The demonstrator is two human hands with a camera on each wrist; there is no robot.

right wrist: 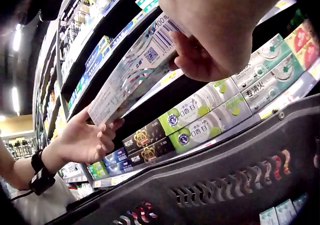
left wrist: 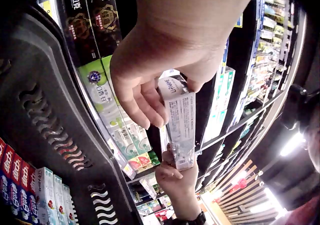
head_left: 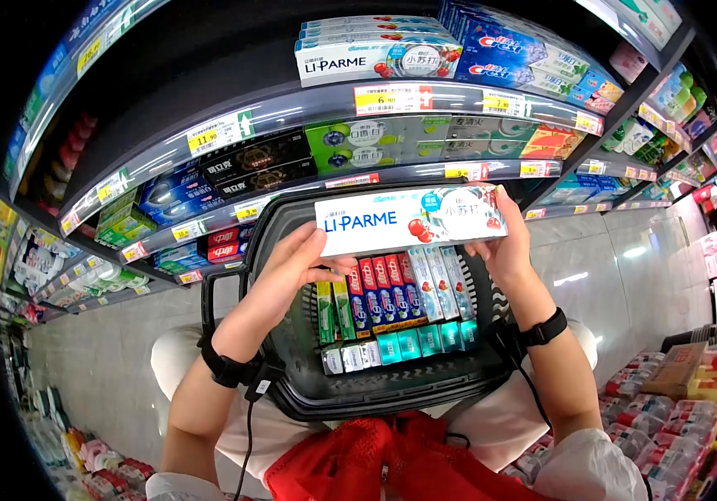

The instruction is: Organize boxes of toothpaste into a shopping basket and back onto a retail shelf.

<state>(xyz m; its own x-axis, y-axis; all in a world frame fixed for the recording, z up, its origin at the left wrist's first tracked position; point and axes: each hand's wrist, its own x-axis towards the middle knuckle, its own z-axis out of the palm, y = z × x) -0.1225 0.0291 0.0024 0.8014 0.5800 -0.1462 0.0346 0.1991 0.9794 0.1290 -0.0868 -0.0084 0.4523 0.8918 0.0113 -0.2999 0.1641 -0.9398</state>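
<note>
A white LI-PARME toothpaste box (head_left: 404, 221) with cherries on its front is held level above a black shopping basket (head_left: 268, 367). My left hand (head_left: 287, 263) grips its left end, and my right hand (head_left: 510, 242) holds the right end between thumb and fingers. In the right wrist view the printed back of the toothpaste box (right wrist: 135, 67) shows, with a barcode near the right hand (right wrist: 207, 47). Inside the basket, red-and-blue toothpaste boxes (head_left: 385, 292) stand in a row beside cherry-printed boxes (head_left: 438, 284). Teal boxes (head_left: 408, 344) line the near side.
Ahead, shelves carry more LI-PARME boxes (head_left: 375, 63), blue Crest boxes (head_left: 517, 54) and green boxes (head_left: 358, 144) above price tags. The basket sits between the person's knees. Wrapped bottles (head_left: 651, 417) stand at the lower right, and grey tiled floor (head_left: 626, 259) stretches along the right.
</note>
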